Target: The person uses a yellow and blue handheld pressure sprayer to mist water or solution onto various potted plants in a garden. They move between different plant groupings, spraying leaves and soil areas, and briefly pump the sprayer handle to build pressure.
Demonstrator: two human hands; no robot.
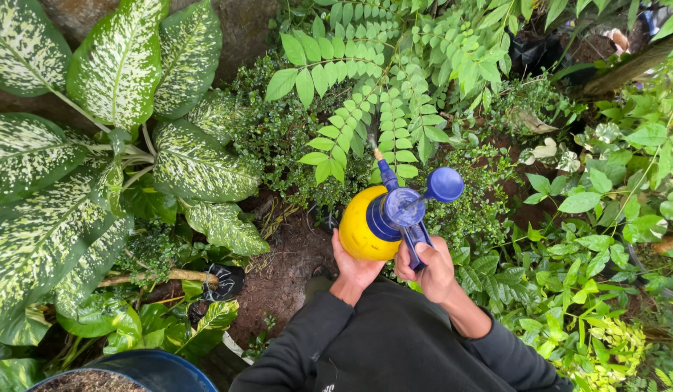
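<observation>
A yellow pump sprayer bottle [360, 226] with a blue top, a blue pump knob [445, 183] and a blue nozzle [386, 173] is held over garden plants. My left hand [352, 267] cups the bottle's yellow body from below. My right hand [428, 266] is closed around the blue handle and trigger [415, 245]. The nozzle points away from me toward a plant with small paired green leaves [365, 116]. Both dark sleeves show at the bottom of the view.
Large white-speckled green leaves [75, 167] fill the left side. Bare soil [286, 268] lies below the bottle. A blue pot rim [158, 366] with soil sits at the bottom left, and a black plastic bag [224, 279] lies nearby. Dense low green plants [590, 268] cover the right.
</observation>
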